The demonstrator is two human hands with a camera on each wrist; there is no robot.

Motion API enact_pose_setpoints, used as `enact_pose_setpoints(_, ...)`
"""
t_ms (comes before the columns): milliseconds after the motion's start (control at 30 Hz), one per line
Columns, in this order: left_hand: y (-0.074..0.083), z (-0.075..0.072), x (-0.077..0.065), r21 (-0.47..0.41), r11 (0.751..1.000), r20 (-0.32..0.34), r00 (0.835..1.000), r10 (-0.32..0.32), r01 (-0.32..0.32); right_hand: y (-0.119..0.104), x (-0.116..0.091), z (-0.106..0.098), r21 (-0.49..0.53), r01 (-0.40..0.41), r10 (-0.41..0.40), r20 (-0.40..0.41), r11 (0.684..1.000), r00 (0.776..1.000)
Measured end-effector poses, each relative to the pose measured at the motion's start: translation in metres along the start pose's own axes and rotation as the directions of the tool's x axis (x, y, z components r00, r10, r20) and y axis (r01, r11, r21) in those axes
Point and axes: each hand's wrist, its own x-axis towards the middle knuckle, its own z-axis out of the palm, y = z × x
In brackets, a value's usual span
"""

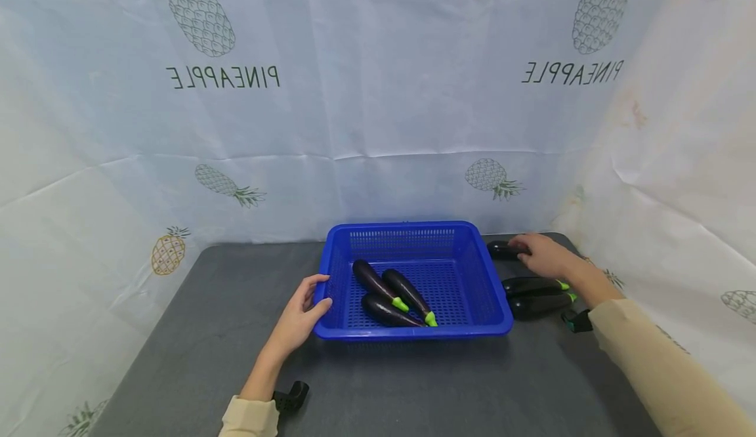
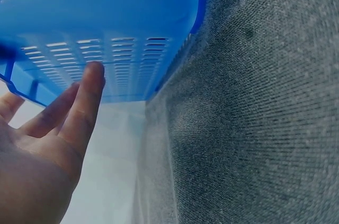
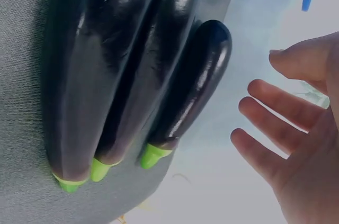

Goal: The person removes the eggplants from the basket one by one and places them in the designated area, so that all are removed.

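A blue plastic basket (image 1: 413,333) stands on the dark grey table with three eggplants (image 1: 386,311) lying inside, their green stem ends towards the front right. At the basket's left side is my left hand (image 1: 298,315), fingertips and thumb right at the rim; in the left wrist view its extended fingers lie along the slotted outer wall (image 2: 106,23). To the right of the basket, my right hand (image 1: 546,256) reaches over the farthest eggplant (image 1: 501,250). Its fingers are spread and apart from that eggplant in the right wrist view. Two nearer eggplants (image 1: 534,306) lie side by side.
A white cloth (image 1: 401,109) printed with pineapples hangs behind the table and at both sides. The basket's back edge is close to it. Grey tabletop (image 1: 254,292) extends left of the basket and in front of it. Each wrist wears a dark device (image 1: 292,397).
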Motion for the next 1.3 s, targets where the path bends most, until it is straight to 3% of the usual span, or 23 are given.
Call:
enact_pose_setpoints(233, -0.001, 0.000, 0.000, -0.004, 1.000, -0.004, 1.000, 0.002, -0.002, 0.006, 0.000, 0.001, -0.019, -0.018, 0.018, -0.012, 1.000, 1.000)
enact_pose_setpoints(533, 0.000, 0.001, 0.000, -0.009, 1.000, -0.002, 1.000, 0.005, -0.005, -0.004, -0.002, -0.005, -0.025, 0.008, -0.009, -0.036, 1.000, 0.999)
enact_pose_setpoints(867, 0.002, 0.001, 0.000, -0.004, 1.000, -0.008, 1.000, -0.007, 0.007, -0.042, -0.011, -0.019, -0.069, 0.003, -0.011, -0.120, 0.998, 0.993)
enact_pose_setpoints(1300, 0.002, 0.001, 0.000, -0.019, 1.000, -0.007, 1.000, 0.009, -0.009, -0.094, -0.022, -0.024, -0.106, 0.090, -0.112, -0.230, 0.990, 0.967)
